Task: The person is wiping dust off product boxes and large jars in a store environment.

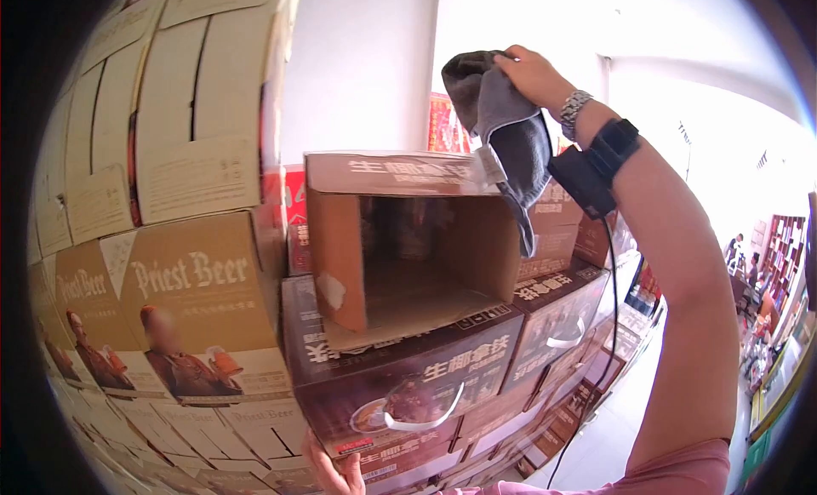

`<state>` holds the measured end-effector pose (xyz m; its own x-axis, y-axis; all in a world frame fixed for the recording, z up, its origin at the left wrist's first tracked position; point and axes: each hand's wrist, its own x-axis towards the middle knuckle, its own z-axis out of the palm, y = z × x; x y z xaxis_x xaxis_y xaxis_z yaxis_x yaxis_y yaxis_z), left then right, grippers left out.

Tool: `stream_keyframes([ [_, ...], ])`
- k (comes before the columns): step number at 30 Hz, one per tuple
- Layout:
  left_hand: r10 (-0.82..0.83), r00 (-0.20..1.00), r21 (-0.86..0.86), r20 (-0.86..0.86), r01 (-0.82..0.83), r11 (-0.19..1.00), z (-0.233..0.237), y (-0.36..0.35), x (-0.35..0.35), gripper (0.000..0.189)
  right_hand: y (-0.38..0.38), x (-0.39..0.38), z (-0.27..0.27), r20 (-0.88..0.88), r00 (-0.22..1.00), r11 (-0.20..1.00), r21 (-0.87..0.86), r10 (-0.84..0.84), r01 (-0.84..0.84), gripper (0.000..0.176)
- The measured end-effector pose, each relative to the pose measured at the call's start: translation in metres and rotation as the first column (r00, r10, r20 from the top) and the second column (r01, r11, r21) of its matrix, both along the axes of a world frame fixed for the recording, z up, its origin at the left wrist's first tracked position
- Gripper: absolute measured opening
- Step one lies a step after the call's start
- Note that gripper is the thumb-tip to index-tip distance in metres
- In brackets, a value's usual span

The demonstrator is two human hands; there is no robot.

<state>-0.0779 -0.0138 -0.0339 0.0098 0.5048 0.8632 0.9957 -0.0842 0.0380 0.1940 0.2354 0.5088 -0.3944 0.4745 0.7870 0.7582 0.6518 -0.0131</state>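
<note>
My right hand (532,76), raised at the upper middle, is closed on a dark grey cloth (513,112). The cloth hangs down in folds, and its lower tip reaches in front of the right edge of an open carton (336,265). That carton lies on its side with its opening toward me; a few dim, clear-looking items show deep inside. It sits on a dark brown carton (400,371) with a white carry handle (425,420). At the bottom, my left hand (334,469) rests against this stack's lower left corner, fingers apart and partly cut off by the frame.
Stacked beer cartons (204,299) rise on the left. More brown cartons (557,312) run back to the right. A black cable (614,325) hangs from a device (583,180) on my right wrist. Shelves (781,248) and people appear far right.
</note>
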Motion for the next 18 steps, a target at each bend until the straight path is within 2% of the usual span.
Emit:
stream_keyframes([
  [1, -0.028, 0.999, -0.053, 0.042, 0.03, 0.998, -0.001, 0.001, -0.001, 0.071, -0.004, -0.017, -0.004, 0.012, 0.998, 0.981, -0.184, 0.057, -0.054, 0.057],
  [2, -0.148, 0.958, -0.078, 0.246, 0.172, 0.982, -0.004, 0.003, -0.001, 0.07, -0.008, -0.035, -0.007, 0.01, 0.995, 0.928, -0.362, 0.097, -0.087, 0.067],
  [3, -0.155, 0.946, -0.051, 0.283, 0.176, 0.983, -0.005, 0.003, 0.003, 0.071, 0.014, -0.046, -0.022, 0.062, 0.984, 0.849, -0.516, 0.167, -0.111, 0.072],
  [4, -0.163, 0.933, -0.024, 0.319, 0.18, 0.983, -0.003, 0.003, 0.007, 0.071, -0.052, -0.062, -0.039, 0.32, 0.938, 0.834, -0.548, 0.136, 0.066, 0.067],
  [6, -0.163, 0.898, -0.036, 0.408, 0.194, 0.98, -0.009, 0.005, 0.009, 0.076, -0.01, -0.076, -0.047, 0.421, 0.85, 0.844, -0.534, 0.317, -0.05, 0.061],
  [7, -0.246, 0.78, 0.007, 0.575, 0.296, 0.955, -0.014, 0.006, 0.009, 0.075, -0.006, -0.083, -0.053, 0.46, 0.793, 0.836, -0.538, 0.399, -0.108, 0.058],
  [9, -0.362, 0.439, 0.141, 0.822, 0.459, 0.877, -0.025, 0.01, 0.009, 0.074, 0.0, -0.083, -0.055, 0.44, 0.773, 0.84, -0.499, 0.457, -0.212, 0.058],
  [10, -0.383, 0.552, 0.142, 0.741, 0.429, 0.892, -0.03, 0.014, 0.007, 0.072, -0.01, -0.083, -0.057, 0.504, 0.709, 0.86, -0.406, 0.493, -0.309, 0.058],
  [12, -0.398, 0.67, 0.15, 0.627, 0.398, 0.905, -0.026, 0.019, 0.004, 0.071, -0.046, -0.088, -0.063, 0.468, 0.704, 0.842, -0.369, 0.535, -0.394, 0.053],
  [13, -0.413, 0.636, 0.163, 0.652, 0.415, 0.895, -0.031, 0.019, 0.003, 0.072, -0.065, -0.092, -0.068, 0.364, 0.756, 0.819, -0.425, 0.544, -0.385, 0.049],
  [15, -0.441, 0.562, 0.193, 0.7, 0.445, 0.874, -0.042, 0.019, 0.001, 0.075, -0.072, -0.091, -0.07, 0.387, 0.727, 0.82, -0.341, 0.567, -0.459, 0.047],
  [17, -0.475, 0.468, 0.246, 0.745, 0.469, 0.848, -0.03, 0.018, 0.005, 0.075, -0.079, -0.087, -0.078, 0.329, 0.694, 0.766, -0.341, 0.64, -0.545, 0.043],
  [18, -0.441, 0.599, 0.214, 0.668, 0.412, 0.886, -0.039, 0.022, 0.001, 0.074, -0.083, -0.084, -0.081, 0.336, 0.71, 0.785, -0.297, 0.619, -0.544, 0.042],
])
